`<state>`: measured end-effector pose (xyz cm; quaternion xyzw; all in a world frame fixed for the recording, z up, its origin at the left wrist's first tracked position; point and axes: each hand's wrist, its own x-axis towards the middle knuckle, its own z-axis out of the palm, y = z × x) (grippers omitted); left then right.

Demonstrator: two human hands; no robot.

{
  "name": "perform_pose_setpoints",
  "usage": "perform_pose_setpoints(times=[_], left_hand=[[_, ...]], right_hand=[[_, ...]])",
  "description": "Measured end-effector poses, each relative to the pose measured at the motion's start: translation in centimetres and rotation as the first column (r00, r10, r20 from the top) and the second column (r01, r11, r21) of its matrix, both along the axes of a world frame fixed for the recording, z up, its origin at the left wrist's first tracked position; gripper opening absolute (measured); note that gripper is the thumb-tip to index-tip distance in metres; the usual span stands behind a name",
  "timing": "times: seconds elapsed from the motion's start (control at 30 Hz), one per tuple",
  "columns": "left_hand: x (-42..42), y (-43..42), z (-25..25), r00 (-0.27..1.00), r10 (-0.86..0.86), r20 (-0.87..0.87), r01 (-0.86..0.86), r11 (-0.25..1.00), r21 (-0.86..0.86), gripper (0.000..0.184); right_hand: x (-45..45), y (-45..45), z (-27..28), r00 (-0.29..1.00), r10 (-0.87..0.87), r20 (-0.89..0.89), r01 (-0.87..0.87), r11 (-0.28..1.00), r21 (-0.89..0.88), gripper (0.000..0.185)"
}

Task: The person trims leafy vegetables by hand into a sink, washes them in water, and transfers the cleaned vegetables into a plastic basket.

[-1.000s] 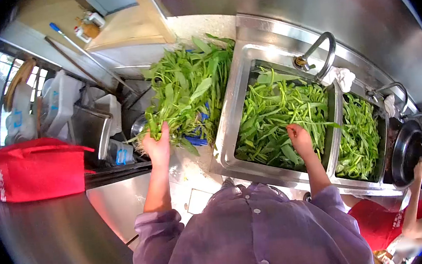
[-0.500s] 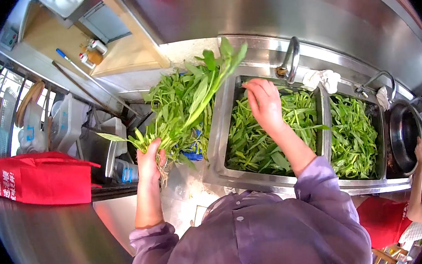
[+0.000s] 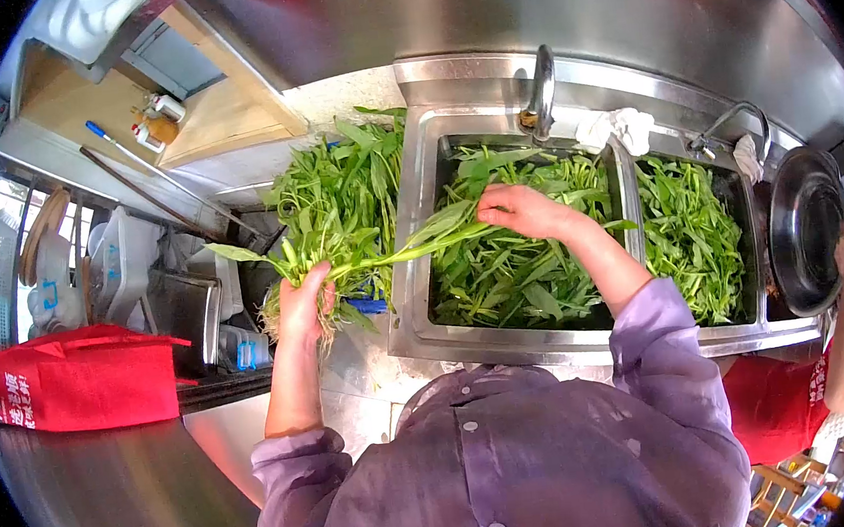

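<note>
Left hand (image 3: 303, 302), beside sink (image 3: 410, 300): gripping stems (image 3: 409, 254). Right hand (image 3: 530, 210), above sink: pinching their far end. Risk: hard pulling could snap them.

bright, glare on the steel wall (image 3: 560, 5), edges bowed, lower right perhaps blurred

bunch of greens (image 3: 291, 259) | pale stem ends pointing up, one broad leaf jutting sideways, thin straggly roots dangling below | held beside the sink (image 3: 410, 305), outside its rim || long stalk (image 3: 409, 254) | bright green, slender, leafy toward its far end | stretched nearly level from the bunch, across the sink's rim
</note>
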<state>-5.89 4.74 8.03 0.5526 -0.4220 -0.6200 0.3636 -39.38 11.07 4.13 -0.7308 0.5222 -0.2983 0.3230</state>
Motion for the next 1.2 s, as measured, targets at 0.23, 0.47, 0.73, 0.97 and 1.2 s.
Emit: perform_pose_setpoints(times=[0.23, 0.47, 0.73, 0.97, 1.2], left_hand=[[-4.0, 2.3, -0.6, 0.971, -0.008, 0.239, 0.030, 0.996, -0.087, 0.026], [-4.9, 1.6, -2.6, 0.978, -0.042, 0.205, 0.022, 0.995, 0.095, 0.018], [-5.2, 1.3, -3.2, 0.979, -0.191, 0.068, 0.170, 0.958, 0.232, 0.017], [-5.3, 0.5, -6.9, 0.977, -0.179, -0.117, 0.213, 0.856, 0.471, 0.019], [-10.8, 3.9, -7.4, 0.948, -0.177, -0.264, 0.283, 0.849, 0.447, 0.018]], right_hand=[[-1.3, 1.1, -5.7, 0.700, -0.687, -0.196, 0.713, 0.653, 0.257, 0.023], [-1.6, 3.0, -5.5, 0.858, -0.418, 0.299, 0.405, 0.908, 0.107, 0.020], [-2.2, 3.7, -3.9, 0.690, -0.451, 0.566, 0.196, 0.869, 0.454, 0.019], [-0.8, 4.4, -4.9, 0.989, -0.134, -0.063, 0.127, 0.986, -0.109, 0.022], [0.9, 2.6, -8.1, 0.251, -0.838, 0.484, 0.491, 0.542, 0.682, 0.028]])
